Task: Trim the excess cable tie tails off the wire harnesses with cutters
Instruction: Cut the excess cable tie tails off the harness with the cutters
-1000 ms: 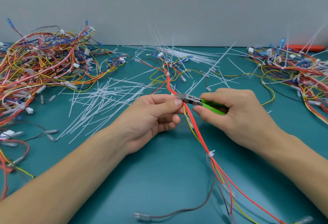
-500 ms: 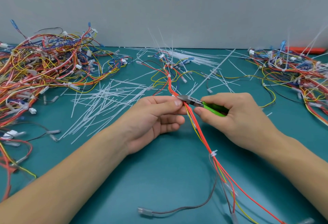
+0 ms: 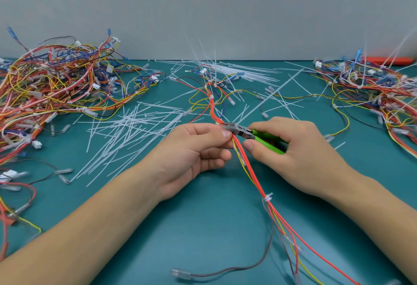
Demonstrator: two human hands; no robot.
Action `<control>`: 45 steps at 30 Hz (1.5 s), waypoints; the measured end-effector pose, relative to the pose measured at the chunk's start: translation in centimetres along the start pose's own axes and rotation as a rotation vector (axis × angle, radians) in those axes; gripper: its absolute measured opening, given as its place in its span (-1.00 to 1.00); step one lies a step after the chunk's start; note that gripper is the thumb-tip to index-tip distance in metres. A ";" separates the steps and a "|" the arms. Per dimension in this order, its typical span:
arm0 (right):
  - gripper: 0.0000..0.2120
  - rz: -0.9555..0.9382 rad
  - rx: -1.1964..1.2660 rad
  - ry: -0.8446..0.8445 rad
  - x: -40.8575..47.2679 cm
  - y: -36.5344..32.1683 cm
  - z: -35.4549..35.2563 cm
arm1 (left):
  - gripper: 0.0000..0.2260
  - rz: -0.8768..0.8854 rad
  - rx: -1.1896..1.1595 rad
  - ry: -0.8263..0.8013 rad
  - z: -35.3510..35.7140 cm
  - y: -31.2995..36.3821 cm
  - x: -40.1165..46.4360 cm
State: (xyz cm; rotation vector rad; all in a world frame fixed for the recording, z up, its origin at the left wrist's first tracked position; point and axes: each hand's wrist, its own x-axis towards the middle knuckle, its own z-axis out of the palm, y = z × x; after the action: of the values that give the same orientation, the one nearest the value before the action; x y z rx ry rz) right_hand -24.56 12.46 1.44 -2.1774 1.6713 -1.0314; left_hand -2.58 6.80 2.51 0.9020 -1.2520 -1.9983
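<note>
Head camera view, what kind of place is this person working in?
Probably a wire harness assembly bench. A teal mat holds heaps of harnesses and cut tie tails, while the left hand pinches a harness and the right hand grips green-handled cutters.

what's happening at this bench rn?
A person is trimming cable ties on a wire harness over a teal table. The left hand pinches the orange-red wire bundle, while the right hand grips green-handled cutters with the nose at the bundle by the left fingertips. One tie lower on the harness looks already trimmed short. Cut tails litter the table, with harness piles at far left and far right.
</note>
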 end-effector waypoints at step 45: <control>-0.60 0.049 -0.010 -0.017 -0.3 -0.7 -0.1 | -0.85 0.011 0.042 -0.011 0.1 -0.1 0.0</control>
State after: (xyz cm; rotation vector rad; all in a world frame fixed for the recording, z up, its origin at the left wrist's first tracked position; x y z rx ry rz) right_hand -24.06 12.98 1.78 -2.1335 1.7169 -0.9912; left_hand -2.67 6.83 2.43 0.9030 -1.3066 -1.9773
